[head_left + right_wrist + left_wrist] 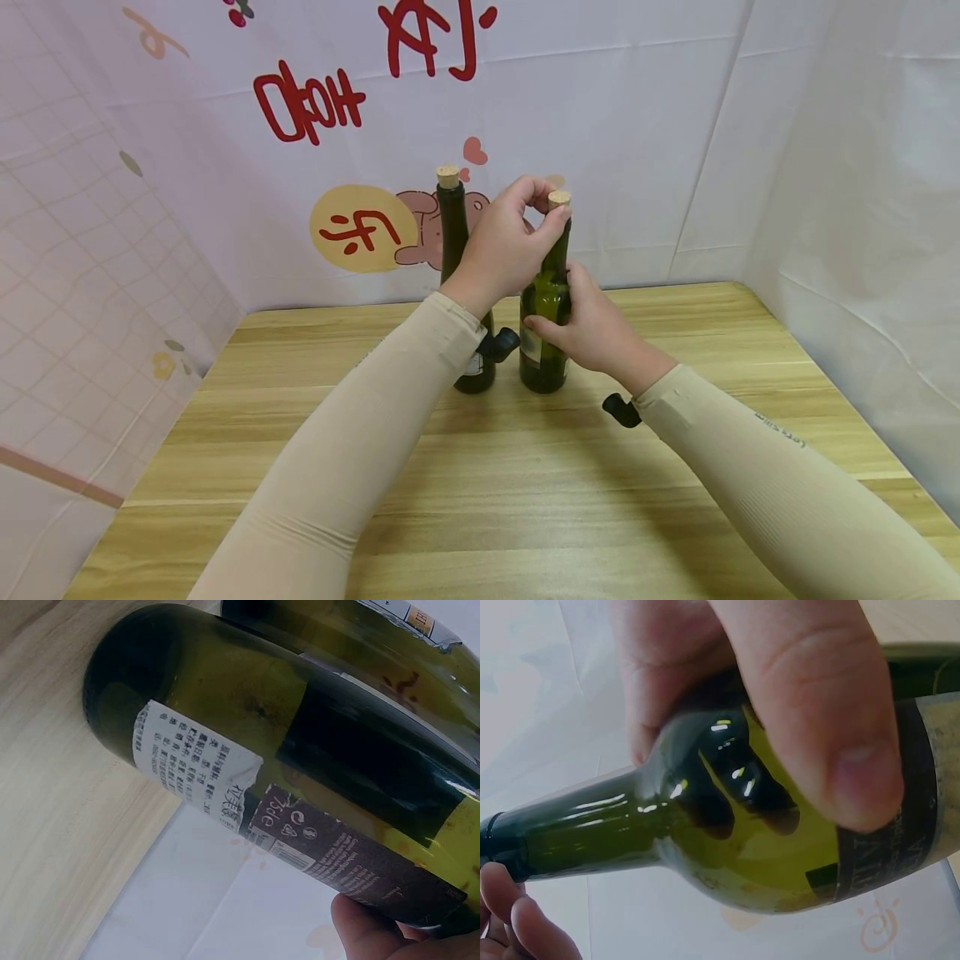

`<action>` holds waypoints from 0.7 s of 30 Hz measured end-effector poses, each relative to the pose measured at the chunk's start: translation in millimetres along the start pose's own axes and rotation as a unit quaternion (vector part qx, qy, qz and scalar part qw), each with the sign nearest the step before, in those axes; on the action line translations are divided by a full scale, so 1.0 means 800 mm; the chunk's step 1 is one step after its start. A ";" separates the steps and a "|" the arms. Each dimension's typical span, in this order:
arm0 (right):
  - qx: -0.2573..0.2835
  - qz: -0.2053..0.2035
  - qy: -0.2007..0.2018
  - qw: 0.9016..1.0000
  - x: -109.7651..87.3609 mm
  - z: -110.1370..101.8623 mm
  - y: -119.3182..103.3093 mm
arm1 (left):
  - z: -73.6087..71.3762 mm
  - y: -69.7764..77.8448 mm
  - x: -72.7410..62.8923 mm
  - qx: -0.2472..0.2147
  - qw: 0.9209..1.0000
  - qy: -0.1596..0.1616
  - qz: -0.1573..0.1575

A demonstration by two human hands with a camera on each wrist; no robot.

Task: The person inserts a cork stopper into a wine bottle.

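Note:
Two dark green wine bottles stand upright side by side, each with a cork at its mouth. My right hand grips the right bottle round its body, thumb across the front; that thumb and fingers loom large in the left wrist view. My left hand reaches over from the left and pinches the cork of this bottle between thumb and fingers. How deep the cork sits is hidden by the fingers. The left bottle, partly behind my left forearm, carries its own cork; neither hand holds it.
The bottles stand toward the back of a wood-grain table. A white printed sheet with red characters hangs behind it, and more sheeting lines both sides. Black wrist cameras stick out below my hands.

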State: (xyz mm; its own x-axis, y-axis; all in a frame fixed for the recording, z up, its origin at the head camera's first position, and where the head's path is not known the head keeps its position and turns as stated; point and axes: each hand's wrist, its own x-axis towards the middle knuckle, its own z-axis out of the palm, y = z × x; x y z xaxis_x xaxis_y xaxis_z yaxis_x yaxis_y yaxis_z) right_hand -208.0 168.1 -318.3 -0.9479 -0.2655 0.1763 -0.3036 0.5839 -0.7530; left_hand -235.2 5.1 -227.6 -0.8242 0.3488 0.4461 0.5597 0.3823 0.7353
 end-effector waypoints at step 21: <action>-0.002 0.005 0.001 1.000 0.001 0.000 0.000 | 0.000 0.001 0.000 0.010 1.000 -0.004 -0.006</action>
State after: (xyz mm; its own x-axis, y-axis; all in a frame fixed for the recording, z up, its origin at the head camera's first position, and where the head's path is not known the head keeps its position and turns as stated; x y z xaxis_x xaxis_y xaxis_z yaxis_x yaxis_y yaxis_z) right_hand -208.6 168.2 -318.5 -0.9511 -0.2583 0.1696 -0.2943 0.5896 -0.7522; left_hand -234.8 5.2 -226.8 -0.8308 0.3501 0.4327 0.5507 0.4040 0.7304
